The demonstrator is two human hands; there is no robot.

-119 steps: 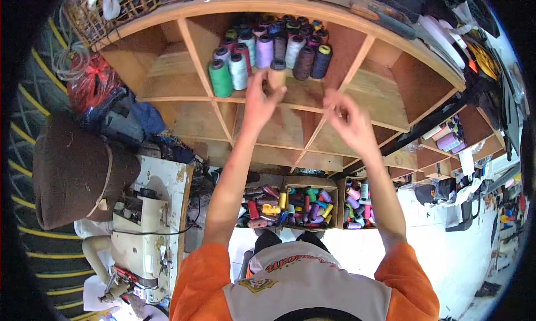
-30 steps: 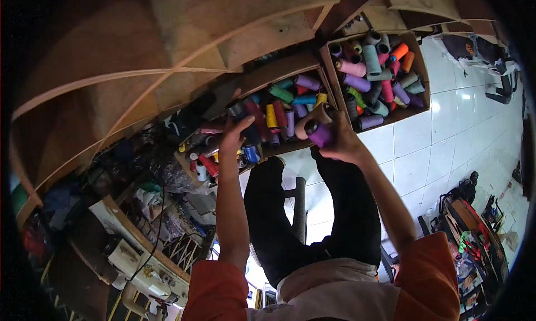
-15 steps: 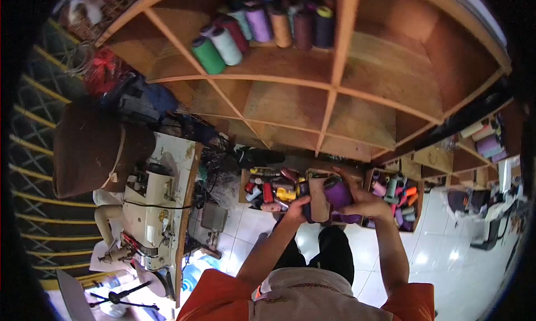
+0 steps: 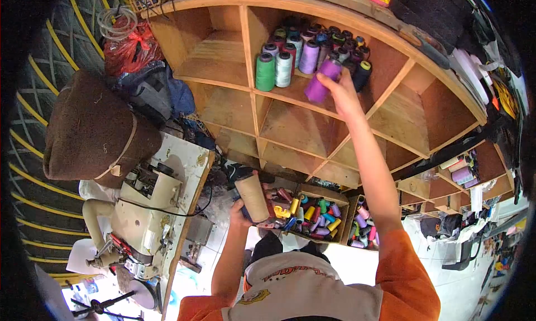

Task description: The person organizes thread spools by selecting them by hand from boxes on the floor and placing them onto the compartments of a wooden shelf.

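Note:
At the upper shelf compartment, my right hand (image 4: 345, 94) grips a purple thread spool (image 4: 322, 85), tilted, in front of a packed group of spools. Nearest to it are a navy spool (image 4: 362, 75) and a lilac spool (image 4: 308, 57). A green spool (image 4: 265, 72) and a pale mint spool (image 4: 283, 69) stand upright at the left front of that group. Lower down, my left hand (image 4: 240, 216) is closed around a tan thread spool (image 4: 252, 197), held tilted. Something dark shows beside the tan spool; whether I hold it too is unclear.
Boxes of small colored spools (image 4: 321, 220) sit low, below the wooden shelf (image 4: 298, 100). On the left is a sewing machine (image 4: 148, 209) on a table, with a brown fabric roll (image 4: 95, 131) behind it. A second shelf (image 4: 430, 187) holds more spools at right.
My right hand has risen from in front of my body to the shelf with the purple spool. My left hand has moved left with the tan spool. The view has shifted.

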